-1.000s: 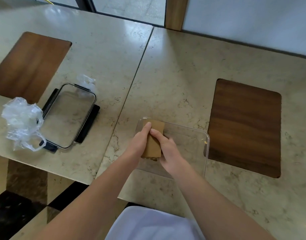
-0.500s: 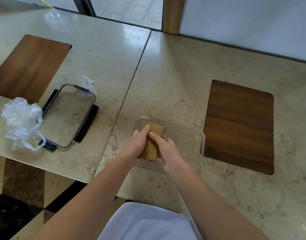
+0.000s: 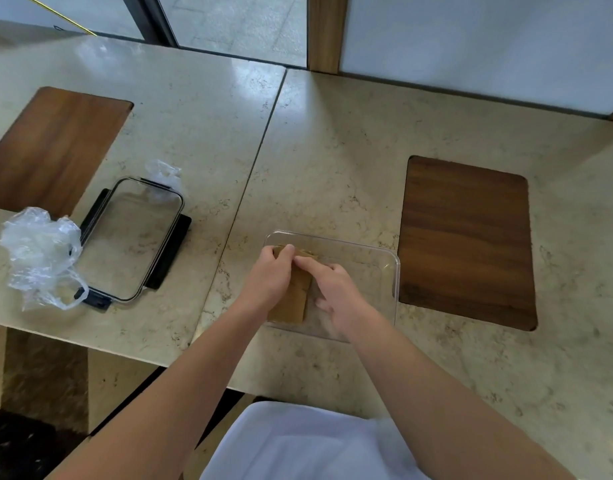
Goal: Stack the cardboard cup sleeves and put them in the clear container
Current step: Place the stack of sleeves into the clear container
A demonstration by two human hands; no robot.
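Note:
A stack of brown cardboard cup sleeves (image 3: 293,301) lies inside the clear container (image 3: 384,258) at its left end, low against the bottom. My left hand (image 3: 267,282) covers the stack's left side, thumb and fingers gripping its far edge. My right hand (image 3: 336,296) is inside the container on the stack's right, index finger stretched along the top of the sleeves, the other fingers spread. Most of the stack is hidden under both hands.
The container's clear lid (image 3: 128,237) with black clips lies to the left on the neighbouring stone table. A crumpled plastic bag (image 3: 38,254) sits beside it. Dark wooden inlays (image 3: 466,240) (image 3: 52,147) are set in both tabletops. A gap runs between the tables.
Both hands have lowered the sleeve stack from upright at the rim down into the container. My right hand's fingers have loosened and spread.

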